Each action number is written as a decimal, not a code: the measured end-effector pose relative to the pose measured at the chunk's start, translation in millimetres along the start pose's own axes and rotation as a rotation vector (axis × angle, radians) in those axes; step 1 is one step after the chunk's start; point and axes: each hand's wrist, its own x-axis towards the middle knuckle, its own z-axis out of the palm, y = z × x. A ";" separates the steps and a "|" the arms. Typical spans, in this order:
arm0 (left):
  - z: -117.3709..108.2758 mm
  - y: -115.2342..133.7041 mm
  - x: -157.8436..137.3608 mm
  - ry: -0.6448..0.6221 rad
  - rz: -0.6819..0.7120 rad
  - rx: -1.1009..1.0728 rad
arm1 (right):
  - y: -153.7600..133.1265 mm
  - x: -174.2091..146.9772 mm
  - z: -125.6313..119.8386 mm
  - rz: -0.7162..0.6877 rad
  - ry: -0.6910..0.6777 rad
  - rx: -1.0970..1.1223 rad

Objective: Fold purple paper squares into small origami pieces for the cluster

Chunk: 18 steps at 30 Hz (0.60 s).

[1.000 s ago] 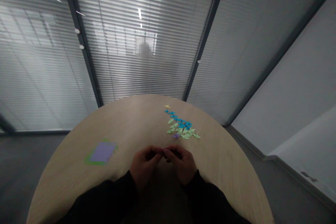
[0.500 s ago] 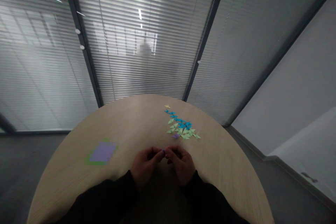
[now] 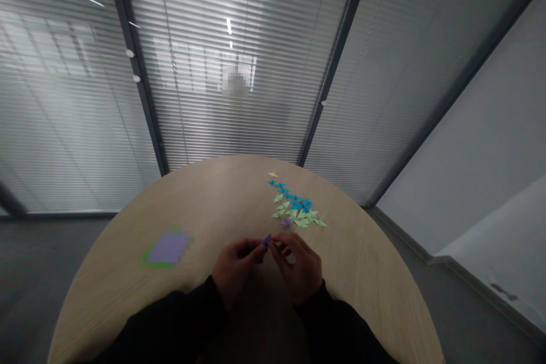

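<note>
A small folded piece of purple paper (image 3: pixel 267 239) stands up between the fingertips of both hands, over the near part of the table. My left hand (image 3: pixel 236 267) pinches it between thumb and forefinger from the left. From the right, my right hand (image 3: pixel 300 267) has its thumb and fingertips closed at the paper's other edge. Just beyond the hands lies a purple folded paper crane (image 3: pixel 286 222). Several pale green cranes (image 3: pixel 302 219) and several blue cranes (image 3: pixel 301 203) cluster behind it, with a yellow one (image 3: pixel 272 174) farthest away.
A blurred stack of purple and green paper squares (image 3: pixel 169 247) lies to the left on the round wooden table (image 3: pixel 354 273). Beyond the table's far edge stand glass panels with blinds (image 3: pixel 239 119). A white wall (image 3: pixel 482 182) is on the right.
More of the purple paper now shows above my fingertips. My right hand has shifted slightly right, its fingers lifted and straighter. My left hand stays nearly where it was.
</note>
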 end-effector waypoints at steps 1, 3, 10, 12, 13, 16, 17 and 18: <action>-0.2 -0.3 0.1 -0.001 -0.006 0.000 | 0.0 0.8 -0.1 -0.028 0.005 -0.008; -0.5 -0.7 0.2 -0.006 -0.015 0.010 | -0.2 2.6 -0.4 -0.055 0.004 -0.009; 0.8 -1.2 0.0 0.018 0.020 0.085 | 0.2 5.6 -1.5 -0.066 -0.033 0.036; 1.7 0.1 -0.5 0.026 0.021 0.086 | 0.5 4.5 -1.3 -0.073 -0.038 0.033; 2.1 1.0 -0.9 0.025 0.019 0.083 | 0.8 3.9 -1.0 -0.071 -0.040 0.030; 2.4 3.1 -2.1 0.023 0.013 0.079 | 3.0 2.7 -0.5 -0.037 -0.023 0.012; 2.2 3.2 -2.2 0.023 0.015 0.078 | 3.8 2.7 -0.6 -0.026 -0.017 0.002; 1.9 2.9 -2.3 0.020 0.017 0.077 | 4.5 2.8 -0.8 -0.018 -0.013 -0.009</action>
